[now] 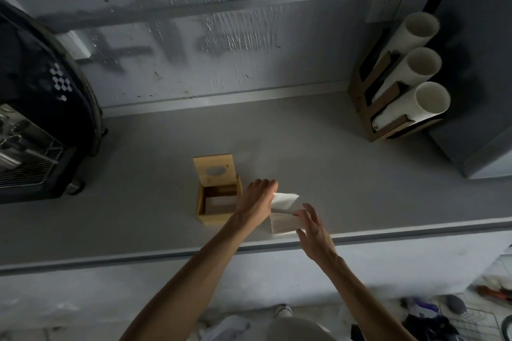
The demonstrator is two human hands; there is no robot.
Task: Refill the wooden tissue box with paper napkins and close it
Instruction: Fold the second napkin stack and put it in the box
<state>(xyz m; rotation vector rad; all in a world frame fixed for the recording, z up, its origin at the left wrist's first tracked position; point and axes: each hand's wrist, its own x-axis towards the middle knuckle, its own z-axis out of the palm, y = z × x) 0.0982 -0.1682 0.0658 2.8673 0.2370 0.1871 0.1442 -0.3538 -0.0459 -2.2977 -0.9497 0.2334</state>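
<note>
A small wooden tissue box (pixel 203 202) stands on the grey counter with its lid (pixel 214 169) swung up and back; the lid has an oval slot. Its inside looks bare. Just to its right lies a stack of white paper napkins (pixel 284 223). My left hand (pixel 256 202) reaches over the stack and lifts the top napkins (pixel 285 200) at their left edge. On the stack's right side rests my right hand (pixel 314 230), fingers spread, fingertips pressing on the pile.
A black coffee machine (pixel 36 108) with a metal drip grate fills the left. A wooden cup holder (pixel 388 108) with three sleeves of white paper cups stands at the back right beside a grey cabinet. The counter's front edge (pixel 138 257) runs just below my hands.
</note>
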